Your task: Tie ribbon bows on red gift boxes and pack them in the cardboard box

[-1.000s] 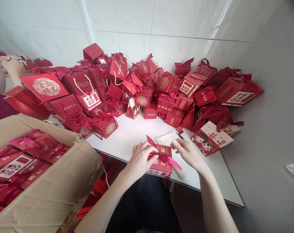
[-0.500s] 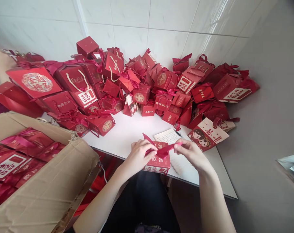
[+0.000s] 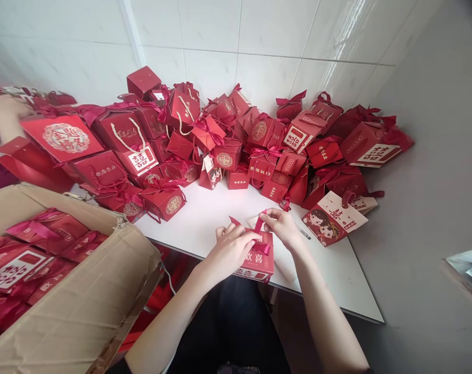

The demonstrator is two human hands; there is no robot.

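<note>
Currently: one red box (image 3: 255,259) lies flat at the near edge of the tabletop (image 3: 205,218), about midway along it, printed face up. Both hands are on its ribbon (image 3: 264,248).

Left hand (image 3: 230,249): grip pressed together, fingertips pinching the ribbon where it crosses the top of the box.

Right hand (image 3: 280,226): grip pinched on one ribbon end, held upright above the box's far edge. A second tail pokes out leftward past the left fingers.

Progress, as judged:
- The ribbon is round the box and gathered at the top.
- No loops or bow show, and the tails are loose, so the tie looks begun and not finished.
- Whether a first knot sits under the left fingers cannot be told, because they cover it.

Wider state:
- A pile (image 3: 228,140) of made-up red boxes, many with bows, runs along the far edge into both far corners. A large share looks done.
- A carton (image 3: 83,301) off the left edge holds more red boxes lying flat. How deep they go is hidden.
- A paper (image 3: 286,262) lies on the tabletop, just right of the box.
- Another person's hand (image 3: 5,111) is at the far left, well apart.
</note>
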